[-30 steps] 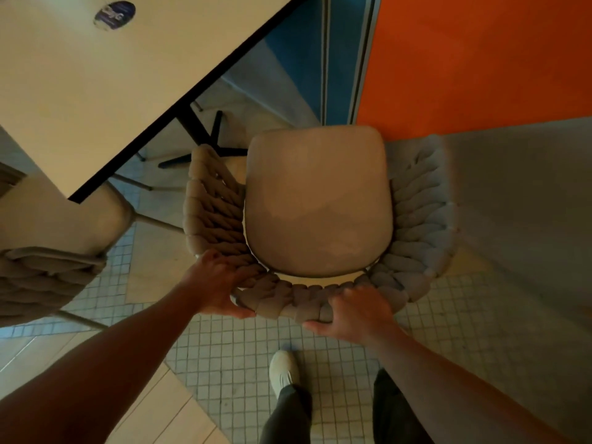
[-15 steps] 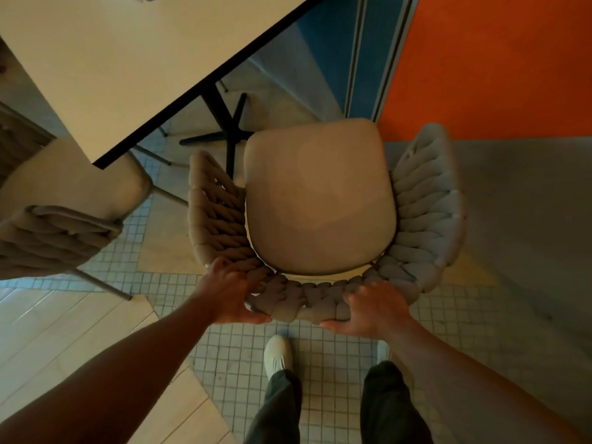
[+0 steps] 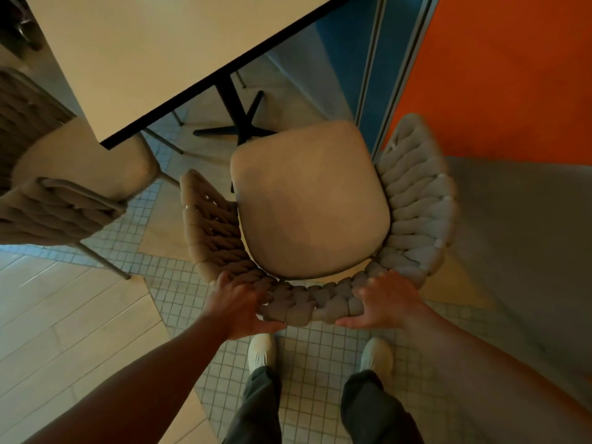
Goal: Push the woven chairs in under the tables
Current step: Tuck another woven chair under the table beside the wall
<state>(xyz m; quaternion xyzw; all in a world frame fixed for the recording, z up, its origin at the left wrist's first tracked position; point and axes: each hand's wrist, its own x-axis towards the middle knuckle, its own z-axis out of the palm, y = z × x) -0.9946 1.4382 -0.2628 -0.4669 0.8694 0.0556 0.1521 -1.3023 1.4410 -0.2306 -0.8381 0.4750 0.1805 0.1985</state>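
Since the earlier frame, the woven chair (image 3: 307,213) has swung, its seat front now nearer the worktop (image 3: 153,59), whose corner looms closer. Left hand (image 3: 238,304) and right hand (image 3: 386,301) each make a closed grip on the braided back rail. The step in hand looks like steering; the seat is not yet under. Next, a push forward and leftward seems needed. Ahead, the black pedestal base (image 3: 237,123) may catch the legs; left of the grip, a second chair (image 3: 77,174) crowds the corner.

My single head-worn wide-angle camera looks steeply down, close above the beige cushioned chair with chunky woven back (image 3: 310,200), the pale square table (image 3: 153,59) at upper left.
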